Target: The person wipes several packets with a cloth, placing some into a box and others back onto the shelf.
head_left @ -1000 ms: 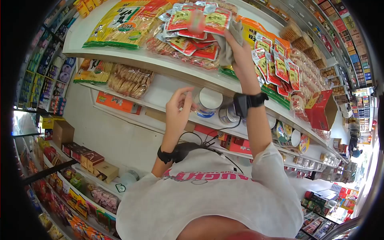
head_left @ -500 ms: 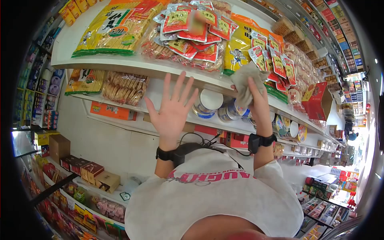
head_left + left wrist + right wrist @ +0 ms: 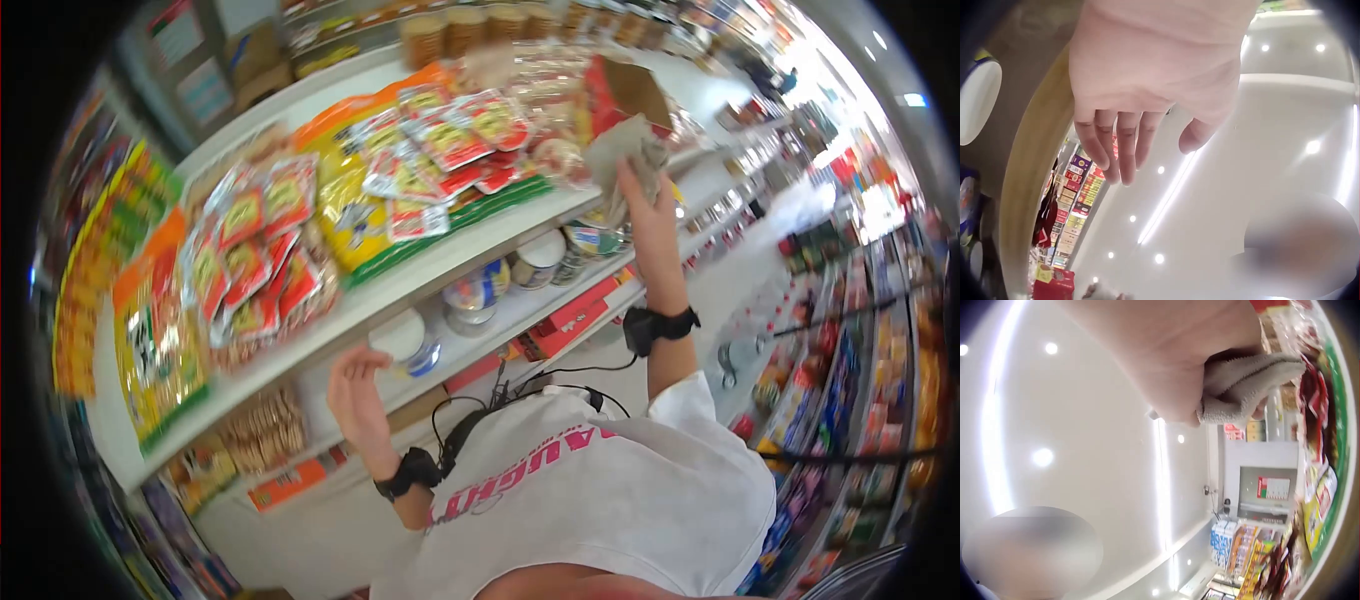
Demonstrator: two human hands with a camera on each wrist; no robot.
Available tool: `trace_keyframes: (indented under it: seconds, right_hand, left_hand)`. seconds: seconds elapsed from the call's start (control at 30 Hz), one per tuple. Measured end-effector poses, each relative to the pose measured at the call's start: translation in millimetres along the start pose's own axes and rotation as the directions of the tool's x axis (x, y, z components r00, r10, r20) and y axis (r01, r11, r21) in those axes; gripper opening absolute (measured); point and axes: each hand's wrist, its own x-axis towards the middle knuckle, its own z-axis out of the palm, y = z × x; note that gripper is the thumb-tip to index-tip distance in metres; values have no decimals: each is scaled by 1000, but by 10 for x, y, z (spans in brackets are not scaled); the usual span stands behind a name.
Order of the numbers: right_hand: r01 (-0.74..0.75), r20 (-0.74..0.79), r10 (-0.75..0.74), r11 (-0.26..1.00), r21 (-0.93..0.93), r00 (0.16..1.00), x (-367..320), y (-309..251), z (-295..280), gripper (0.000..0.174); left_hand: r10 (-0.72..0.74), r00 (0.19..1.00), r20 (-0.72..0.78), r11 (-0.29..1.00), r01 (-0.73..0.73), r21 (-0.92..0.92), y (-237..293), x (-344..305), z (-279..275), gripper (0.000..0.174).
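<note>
At the upper right of the frame, a right hand [image 3: 655,215] grips a grey cloth [image 3: 625,165] at a shop shelf [image 3: 470,245].
Fingers and thumb are curled round the cloth, which bunches up above them in front of an open red box [image 3: 603,95]; whether cloth and box touch cannot be told. Left of centre, lower down, the left hand [image 3: 362,400] hangs loosely bent, its fingers slightly parted and holding nothing, near a white-lidded tub [image 3: 398,335] on the level below (the left wrist view shows the palm and all five digits). Across the upper left and centre, small red packets [image 3: 455,140] lie heaped on a yellow bag [image 3: 350,200], with a second heap [image 3: 260,250] to its left. Each wrist wears a black band.
</note>
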Motion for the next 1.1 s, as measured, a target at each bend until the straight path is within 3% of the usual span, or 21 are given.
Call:
trace_keyframes:
  seconds: [0.07,0.17,0.27,0.3,0.4,0.5,0.63,0.73,0.77,0.9,1.1]
  right_hand:
    - [99,-231,-97,995,-2,968,250,-19,-305,43]
    - [242,-541,-173,968,60,823,458,-184,-612,42]
    - [352,-569,-383,921,-168,728,640,28,-883,39]
    - [401,-548,-384,911,-94,743,763,214,-913,38]
    - [486,-280,-606,779,-396,744,1047,414,-950,40]
    - [580,-194,-697,693,-427,690,1373,624,-1004,51]
    - [601,60,-622,720,-347,780,1645,851,-1091,55]
    - [665,340,-577,694,-275,743,1647,1001,-1232,57]
    - [655,353,-562,711,-256,748,1619,1028,-1281,58]
    - [625,369,-536,760,-182,759,1497,1071,-1425,61]
    - [602,402,-514,788,-127,758,1351,1189,-1528,61]
  left_hand:
    - [-30,998,49,997,26,76,-12,79,182,49]
    - [-67,995,79,972,47,230,-128,194,385,43]
    - [-66,994,89,928,28,372,-205,263,749,29]
    - [-66,993,93,913,23,408,-239,286,909,27]
    - [-82,989,122,856,7,518,-425,317,1309,23]
    - [-79,981,175,761,-54,646,-605,329,1690,21]
    - [-53,986,157,734,-68,676,-961,435,2123,26]
    - [-78,991,109,685,-27,728,-1158,547,2632,37]
    - [-108,982,157,662,-47,748,-1217,608,2776,51]
    - [-119,954,276,617,-147,773,-1511,805,3280,64]
    - [-85,899,429,508,-331,795,-1720,1010,3903,66]
